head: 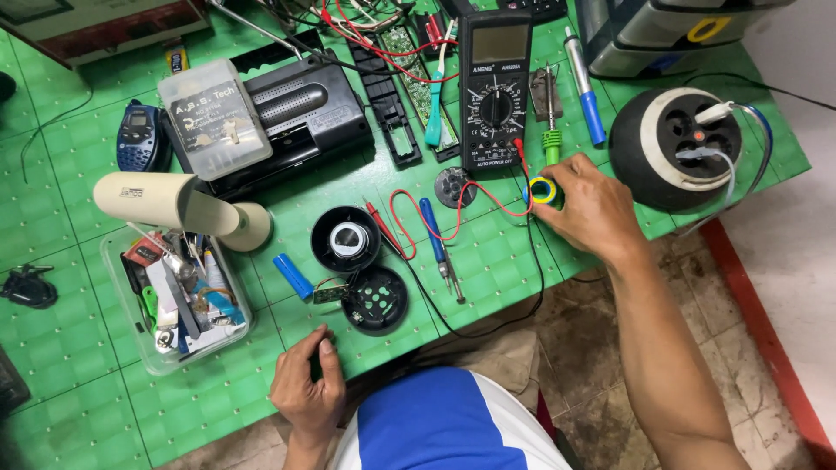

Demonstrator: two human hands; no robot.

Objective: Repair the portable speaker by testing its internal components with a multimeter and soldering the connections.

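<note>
My right hand (592, 209) reaches out over the green mat and grips a small round blue-and-yellow tin (542, 189) just below the black multimeter (495, 87). A green-handled soldering iron (551, 113) lies right above the tin. My left hand (307, 383) rests on the mat near the front edge with its fingers curled and nothing in it. Just beyond it lie a black round speaker shell (376, 298), a black speaker (346, 239) and a blue cylindrical cell (293, 277). A blue-handled screwdriver (438, 244) and red and black probe leads (435, 209) lie between the hands.
A clear plastic box of parts (178, 300) sits at the left, under a cream lamp (178, 204). A black radio (287, 117) with a clear box (215, 117) on it is behind. A round black socket reel (675, 148) stands at the right edge.
</note>
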